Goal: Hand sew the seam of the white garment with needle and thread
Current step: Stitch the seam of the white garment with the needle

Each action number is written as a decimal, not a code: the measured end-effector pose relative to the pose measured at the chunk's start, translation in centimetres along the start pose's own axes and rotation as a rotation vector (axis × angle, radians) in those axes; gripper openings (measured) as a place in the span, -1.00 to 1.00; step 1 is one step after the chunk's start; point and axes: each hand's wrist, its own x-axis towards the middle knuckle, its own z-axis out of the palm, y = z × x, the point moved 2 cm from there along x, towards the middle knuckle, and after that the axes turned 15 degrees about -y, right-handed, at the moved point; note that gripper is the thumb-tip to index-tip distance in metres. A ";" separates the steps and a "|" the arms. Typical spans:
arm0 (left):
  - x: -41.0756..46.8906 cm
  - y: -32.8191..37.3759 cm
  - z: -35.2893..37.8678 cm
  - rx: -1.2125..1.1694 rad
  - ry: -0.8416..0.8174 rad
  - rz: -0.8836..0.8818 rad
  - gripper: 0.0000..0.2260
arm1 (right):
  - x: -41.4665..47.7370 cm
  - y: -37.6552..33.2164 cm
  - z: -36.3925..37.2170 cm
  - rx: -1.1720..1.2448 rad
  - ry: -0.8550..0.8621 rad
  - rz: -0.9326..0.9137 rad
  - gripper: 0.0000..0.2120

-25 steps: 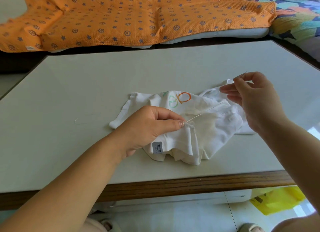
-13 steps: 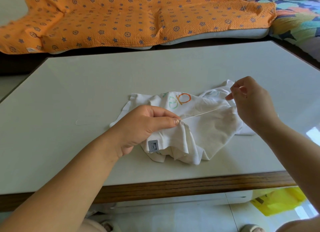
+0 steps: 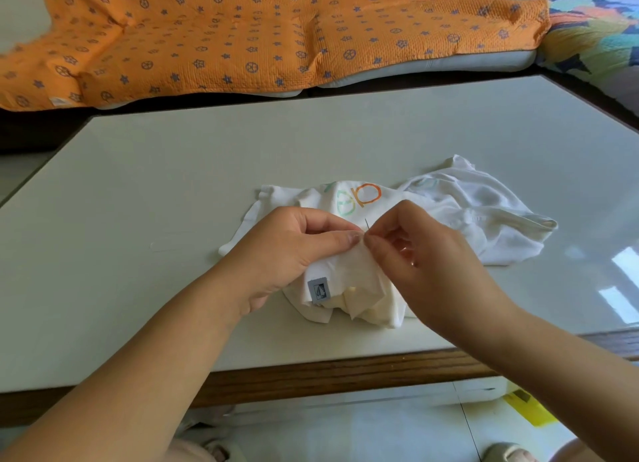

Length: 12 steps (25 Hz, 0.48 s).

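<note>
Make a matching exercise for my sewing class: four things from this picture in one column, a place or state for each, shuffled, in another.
1. left hand
2. needle
3. grey label
4. orange blanket

A. spread behind the table
B. pinched by the right hand
C. grips a fold of the white garment
D. on the garment's near edge

Pairs: 1-C, 2-B, 3-D, 4-A

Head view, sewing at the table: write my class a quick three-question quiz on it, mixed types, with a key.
1. True or false: the left hand pinches the white garment.
2. Which grip holds the needle? A) right hand B) left hand C) neither
3. Fill in: the blanket beyond the table is ___.
Key: 1 true; 2 A; 3 orange.
</note>
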 end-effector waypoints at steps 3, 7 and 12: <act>-0.1 0.1 -0.4 0.029 0.021 -0.009 -0.94 | 0.3 0.2 -0.3 0.102 0.028 0.047 -0.89; -0.1 0.2 -0.6 -0.001 0.032 -0.011 -0.95 | 0.4 0.2 -1.0 0.268 -0.041 0.096 -0.91; -0.1 0.1 -0.5 -0.025 0.002 -0.011 -0.92 | 0.3 0.0 -1.8 0.281 -0.143 0.139 -0.86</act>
